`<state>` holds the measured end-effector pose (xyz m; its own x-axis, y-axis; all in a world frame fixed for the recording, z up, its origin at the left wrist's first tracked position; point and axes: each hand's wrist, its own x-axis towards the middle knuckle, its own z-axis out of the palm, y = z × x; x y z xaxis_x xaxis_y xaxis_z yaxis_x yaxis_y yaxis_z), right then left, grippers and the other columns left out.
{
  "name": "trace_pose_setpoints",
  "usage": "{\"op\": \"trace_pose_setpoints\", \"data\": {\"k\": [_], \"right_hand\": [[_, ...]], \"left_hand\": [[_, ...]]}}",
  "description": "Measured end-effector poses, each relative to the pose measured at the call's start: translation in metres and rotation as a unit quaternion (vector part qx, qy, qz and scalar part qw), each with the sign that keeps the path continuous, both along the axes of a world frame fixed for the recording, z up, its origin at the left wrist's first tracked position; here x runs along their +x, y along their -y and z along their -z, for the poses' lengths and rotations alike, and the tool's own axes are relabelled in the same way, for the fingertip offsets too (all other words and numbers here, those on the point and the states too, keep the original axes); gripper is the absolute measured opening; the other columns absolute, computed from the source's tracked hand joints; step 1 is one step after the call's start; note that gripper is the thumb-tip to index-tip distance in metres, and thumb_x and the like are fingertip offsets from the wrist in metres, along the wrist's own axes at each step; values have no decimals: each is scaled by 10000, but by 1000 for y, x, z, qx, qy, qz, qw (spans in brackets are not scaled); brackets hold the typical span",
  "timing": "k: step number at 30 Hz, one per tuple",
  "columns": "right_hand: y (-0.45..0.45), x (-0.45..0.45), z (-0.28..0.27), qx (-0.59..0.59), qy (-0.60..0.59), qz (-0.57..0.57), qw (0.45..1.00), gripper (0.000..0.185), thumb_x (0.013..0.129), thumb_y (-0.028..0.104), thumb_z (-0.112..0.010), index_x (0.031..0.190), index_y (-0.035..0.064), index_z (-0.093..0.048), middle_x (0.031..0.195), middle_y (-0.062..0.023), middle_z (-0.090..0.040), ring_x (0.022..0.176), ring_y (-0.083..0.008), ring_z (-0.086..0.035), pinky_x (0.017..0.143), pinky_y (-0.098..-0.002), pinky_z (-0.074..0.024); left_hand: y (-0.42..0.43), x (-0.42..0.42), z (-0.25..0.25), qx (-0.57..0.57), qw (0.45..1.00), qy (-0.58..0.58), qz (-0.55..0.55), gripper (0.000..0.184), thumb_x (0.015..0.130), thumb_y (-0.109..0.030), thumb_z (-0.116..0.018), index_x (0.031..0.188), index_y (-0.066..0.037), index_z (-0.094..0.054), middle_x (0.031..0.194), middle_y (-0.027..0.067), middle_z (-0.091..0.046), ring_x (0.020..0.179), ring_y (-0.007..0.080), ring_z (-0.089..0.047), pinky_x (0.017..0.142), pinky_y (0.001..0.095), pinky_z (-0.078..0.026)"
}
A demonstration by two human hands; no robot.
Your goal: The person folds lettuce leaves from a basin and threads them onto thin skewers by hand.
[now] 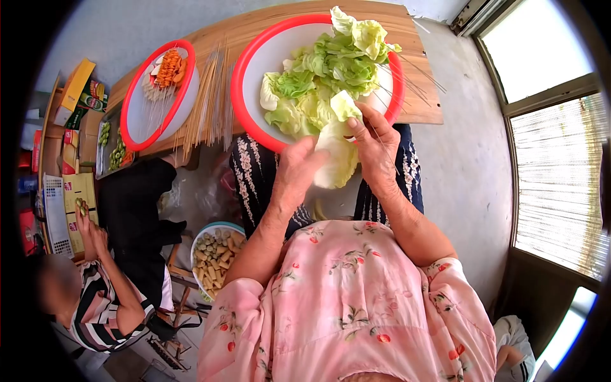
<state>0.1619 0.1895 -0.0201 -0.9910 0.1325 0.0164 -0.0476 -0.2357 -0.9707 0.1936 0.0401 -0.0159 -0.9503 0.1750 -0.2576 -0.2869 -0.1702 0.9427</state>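
A pale green lettuce leaf (337,156) hangs between my two hands, over the near rim of a large red-rimmed basin (248,121). My left hand (296,167) is closed on the leaf's left edge, its fingers slightly blurred. With fingers bent in a pinch, my right hand (374,143) holds a thin skewer (389,155) beside the leaf. A small lettuce piece (344,106) shows at its fingertips; whether the skewer pierces it is hidden. Inside the basin lies a heap of lettuce (318,76), with several skewer ends sticking out at the right.
Loose skewers (210,95) lie on the wooden table (417,63) left of the basin. Beyond them stands a smaller red-rimmed basket (137,124) with orange skewered food. A tub of cut food pieces (217,254) is on the floor. Another person (105,293) sits at the left.
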Motion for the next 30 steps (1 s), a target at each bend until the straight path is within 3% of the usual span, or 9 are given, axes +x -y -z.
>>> {"op": "trace_pose_setpoints", "data": {"k": [3,8,12,13,14,16,22,25,30], "right_hand": [[-9,2,0,33,-7,-31,999,273,865,60,-623,1126,-10,-582,944,-37,-614,813,-87,-556,725,-227,-469],[-6,20,9,46,7,-57,997,277,877,66,-611,1141,-13,-579,949,-22,-634,829,-80,-562,744,-222,-469],[-11,22,11,-9,28,-8,1000,234,886,59,-600,1110,-6,-608,915,-14,-643,807,-73,-568,733,-225,-476],[-13,22,11,-8,21,0,1000,225,887,59,-599,1101,-8,-611,902,-16,-643,793,-74,-570,721,-222,-475],[-14,22,13,-7,13,7,1000,216,888,59,-598,1092,-9,-615,889,-18,-644,779,-75,-572,709,-218,-474],[-15,21,15,-7,-2,19,1000,200,889,58,-597,1074,-12,-621,862,-22,-646,752,-78,-575,685,-211,-471],[-16,27,7,1,-16,-6,1000,175,883,44,-595,1043,-23,-620,835,-30,-644,714,-82,-581,667,-212,-473],[-19,29,8,-8,-14,-15,1000,178,881,29,-591,1049,-24,-618,853,-31,-644,723,-85,-584,674,-216,-478],[-25,36,7,-18,-11,-11,1000,176,883,18,-585,1052,-23,-616,880,-29,-644,744,-81,-583,686,-213,-477]], "left_hand": [[0,0,-9,62,998,3,-31,249,867,-50,-541,1091,53,-577,958,70,-646,800,95,-611,732,236,-492],[3,2,2,-23,999,-31,10,274,893,-138,-581,1100,43,-587,934,39,-639,793,71,-583,713,220,-477],[13,-10,-2,-117,991,-56,31,302,899,-227,-611,1070,22,-617,915,6,-632,801,59,-566,705,213,-468],[16,-16,-7,-202,976,-85,2,301,900,-247,-609,1047,15,-631,915,23,-641,809,77,-577,737,210,-463],[23,-27,4,-306,930,-203,-19,290,876,-214,-623,1045,21,-627,1016,120,-637,884,174,-613,798,272,-474],[32,-44,11,-512,799,-313,-40,288,825,-146,-644,1043,40,-611,1172,219,-558,1021,303,-583,877,355,-462],[36,-84,24,-616,743,-257,55,245,800,-84,-586,1025,10,-614,1280,225,-478,1116,379,-493,944,410,-421],[44,-96,42,-590,751,-294,12,331,806,-73,-611,1113,44,-569,1286,229,-472,1092,336,-538,937,375,-436],[77,-108,41,-408,878,-233,-88,368,868,-76,-532,1206,70,-519,1269,172,-520,1070,223,-567,931,283,-429]]}}
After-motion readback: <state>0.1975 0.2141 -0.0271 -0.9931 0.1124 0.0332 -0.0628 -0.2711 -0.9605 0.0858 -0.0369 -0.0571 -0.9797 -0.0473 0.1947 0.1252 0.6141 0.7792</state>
